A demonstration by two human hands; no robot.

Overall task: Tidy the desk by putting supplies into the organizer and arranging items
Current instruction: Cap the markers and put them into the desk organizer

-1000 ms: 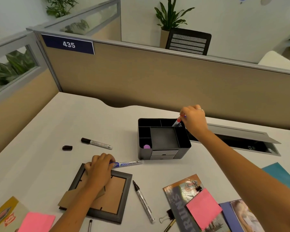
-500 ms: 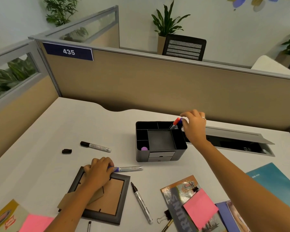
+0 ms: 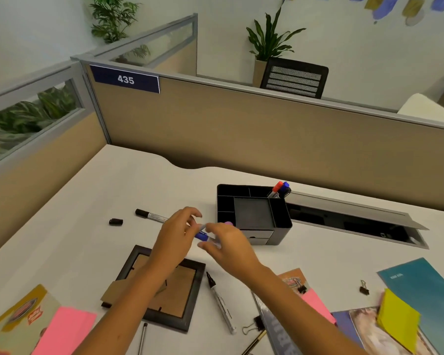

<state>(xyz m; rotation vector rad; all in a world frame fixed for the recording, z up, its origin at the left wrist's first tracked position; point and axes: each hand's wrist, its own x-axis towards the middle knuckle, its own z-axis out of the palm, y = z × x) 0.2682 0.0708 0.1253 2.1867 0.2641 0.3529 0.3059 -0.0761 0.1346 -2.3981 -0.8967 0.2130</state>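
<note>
Half a second before, the right hand had been up at the far right corner of the black organizer, and the left hand had lain on the picture frame gripping a blue-capped marker. Now the right hand had left the organizer and met the left above the surface, just left of and nearer than the organizer. The marker was off the surface, held between the two hands.

Two markers, red-capped and blue-capped, stood tilted in the organizer's far right compartment. Two black-tipped markers lay on the surface: one to the far left of the hands, one just right of the frame. One loose black cap lay left of the farther marker. Three binder clips showed: one near the bottom edge, one on a magazine, one to the right. There were two pink sticky pads and one yellow.

The left hand's fingers were curled, thumb and fingertips pinching the marker's blue end. The right hand's fingers were bent over the marker's pale barrel, gripping it from the other side; the exact finger contact was blurred.
</note>
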